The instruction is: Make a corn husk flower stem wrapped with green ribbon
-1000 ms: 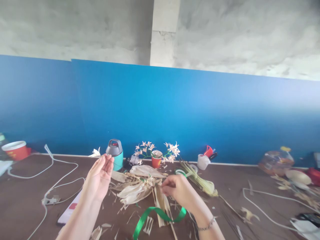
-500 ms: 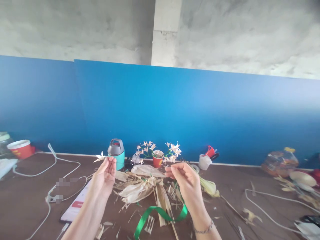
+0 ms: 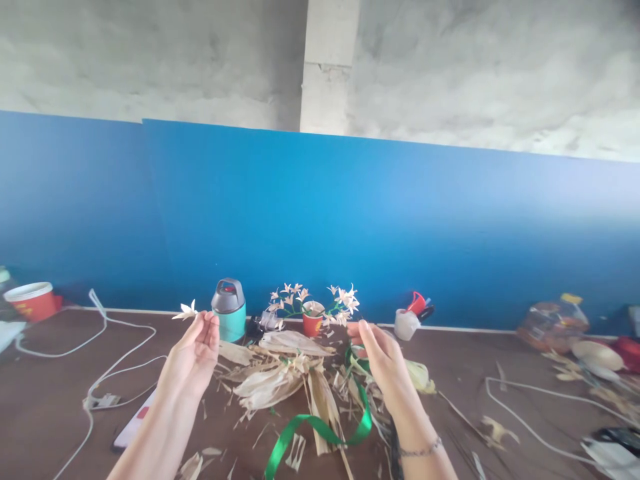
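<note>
My left hand is raised at left, its thumb and fingers closed on a small white flower made of petal-like pieces. The flower points left beyond the fingertips; its stem is mostly hidden in the hand. My right hand hovers at right with fingers stretched leftward and thumb up; I see nothing in it. Below and behind that hand, a green ribbon curls over the table. Dried corn husks lie in a pile between my hands. Beyond them, a red cup holds several similar flowers on green stems.
A turquoise flask stands behind my left hand. A phone and white cables lie at left. A white cup with tools and a plastic jar stand toward the right. A blue partition closes off the back.
My right hand has risen from beside the husks and moved right, its fingers straightening. My left hand keeps the flower and has shifted slightly left. More green ribbon shows beside my right hand.
</note>
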`<action>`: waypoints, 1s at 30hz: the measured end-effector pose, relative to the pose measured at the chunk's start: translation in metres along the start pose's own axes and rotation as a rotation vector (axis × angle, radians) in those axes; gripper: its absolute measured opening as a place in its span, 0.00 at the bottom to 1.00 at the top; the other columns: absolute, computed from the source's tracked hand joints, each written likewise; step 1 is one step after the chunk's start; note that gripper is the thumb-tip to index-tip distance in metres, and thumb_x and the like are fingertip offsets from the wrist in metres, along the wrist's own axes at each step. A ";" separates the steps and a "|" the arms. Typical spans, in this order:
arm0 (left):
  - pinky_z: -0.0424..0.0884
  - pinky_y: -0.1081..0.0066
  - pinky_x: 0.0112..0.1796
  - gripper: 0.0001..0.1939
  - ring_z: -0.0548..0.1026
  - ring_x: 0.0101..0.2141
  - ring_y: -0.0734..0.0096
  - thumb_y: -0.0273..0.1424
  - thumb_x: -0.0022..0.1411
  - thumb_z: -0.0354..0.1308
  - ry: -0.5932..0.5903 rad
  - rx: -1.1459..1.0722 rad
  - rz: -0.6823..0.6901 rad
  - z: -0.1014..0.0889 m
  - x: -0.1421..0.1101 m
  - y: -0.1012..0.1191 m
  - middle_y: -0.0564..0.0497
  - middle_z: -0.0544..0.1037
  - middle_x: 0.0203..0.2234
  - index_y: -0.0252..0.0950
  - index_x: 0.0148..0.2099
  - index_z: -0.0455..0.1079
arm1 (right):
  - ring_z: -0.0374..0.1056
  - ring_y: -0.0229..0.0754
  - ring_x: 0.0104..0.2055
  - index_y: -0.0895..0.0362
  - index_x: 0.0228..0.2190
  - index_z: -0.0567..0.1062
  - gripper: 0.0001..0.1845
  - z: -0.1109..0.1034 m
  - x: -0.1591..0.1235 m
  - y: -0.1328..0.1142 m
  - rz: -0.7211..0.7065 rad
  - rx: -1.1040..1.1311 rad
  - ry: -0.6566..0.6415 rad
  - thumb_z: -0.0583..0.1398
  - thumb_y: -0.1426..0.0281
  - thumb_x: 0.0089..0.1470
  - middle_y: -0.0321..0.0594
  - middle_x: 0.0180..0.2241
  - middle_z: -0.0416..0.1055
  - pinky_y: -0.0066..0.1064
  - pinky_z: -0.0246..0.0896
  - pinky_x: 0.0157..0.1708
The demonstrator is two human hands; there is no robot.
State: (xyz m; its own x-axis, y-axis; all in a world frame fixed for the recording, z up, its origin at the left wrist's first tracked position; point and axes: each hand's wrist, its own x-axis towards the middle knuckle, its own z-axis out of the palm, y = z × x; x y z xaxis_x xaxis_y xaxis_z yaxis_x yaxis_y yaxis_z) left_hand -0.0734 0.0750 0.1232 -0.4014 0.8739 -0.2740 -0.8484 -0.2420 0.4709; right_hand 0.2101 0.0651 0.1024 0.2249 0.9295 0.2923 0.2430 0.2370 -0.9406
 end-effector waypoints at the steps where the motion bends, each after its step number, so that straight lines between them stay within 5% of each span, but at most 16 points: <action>1: 0.76 0.86 0.23 0.17 0.77 0.20 0.82 0.18 0.67 0.44 -0.004 -0.001 -0.001 0.000 0.000 0.001 0.55 0.76 0.18 0.30 0.29 0.70 | 0.72 0.48 0.35 0.60 0.32 0.79 0.27 -0.001 -0.001 -0.001 0.038 -0.004 -0.060 0.55 0.49 0.52 0.47 0.33 0.77 0.32 0.67 0.30; 5: 0.76 0.86 0.25 0.17 0.77 0.21 0.82 0.19 0.67 0.44 -0.012 -0.007 0.008 -0.001 0.000 0.004 0.55 0.77 0.18 0.30 0.30 0.70 | 0.71 0.42 0.32 0.59 0.30 0.80 0.22 -0.005 -0.009 -0.012 0.147 -0.014 -0.416 0.57 0.54 0.53 0.42 0.29 0.77 0.28 0.64 0.29; 8: 0.76 0.87 0.25 0.17 0.77 0.21 0.82 0.19 0.67 0.44 -0.011 -0.006 0.013 -0.002 0.000 0.005 0.55 0.77 0.18 0.30 0.30 0.70 | 0.70 0.39 0.31 0.57 0.31 0.79 0.11 -0.004 -0.011 -0.017 0.137 -0.042 -0.534 0.63 0.63 0.49 0.38 0.29 0.77 0.26 0.63 0.30; 17: 0.75 0.87 0.24 0.17 0.77 0.20 0.82 0.18 0.66 0.45 0.029 0.018 0.069 0.000 -0.004 0.003 0.55 0.76 0.19 0.31 0.28 0.70 | 0.64 0.38 0.24 0.59 0.22 0.75 0.08 0.006 -0.011 -0.012 0.005 -0.286 -0.354 0.59 0.69 0.48 0.37 0.21 0.73 0.29 0.57 0.26; 23: 0.75 0.87 0.25 0.17 0.76 0.20 0.83 0.17 0.65 0.46 0.062 0.024 0.095 0.002 -0.004 0.000 0.55 0.76 0.18 0.31 0.27 0.70 | 0.64 0.39 0.25 0.59 0.27 0.74 0.11 0.006 -0.013 -0.020 -0.015 -0.179 -0.195 0.57 0.64 0.49 0.38 0.24 0.72 0.27 0.56 0.25; 30: 0.74 0.86 0.22 0.18 0.76 0.19 0.82 0.16 0.64 0.47 0.063 0.046 0.148 0.000 -0.004 -0.001 0.55 0.75 0.17 0.31 0.25 0.70 | 0.65 0.41 0.27 0.56 0.21 0.73 0.08 0.012 -0.021 -0.017 -0.137 -0.751 -0.267 0.55 0.77 0.42 0.37 0.23 0.73 0.29 0.50 0.28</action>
State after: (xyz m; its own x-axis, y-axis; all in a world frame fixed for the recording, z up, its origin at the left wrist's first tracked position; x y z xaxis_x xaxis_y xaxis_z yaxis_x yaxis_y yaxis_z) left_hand -0.0707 0.0719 0.1242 -0.5426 0.8018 -0.2504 -0.7625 -0.3451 0.5473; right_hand 0.1897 0.0455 0.1099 -0.0632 0.9645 0.2563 0.8427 0.1891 -0.5041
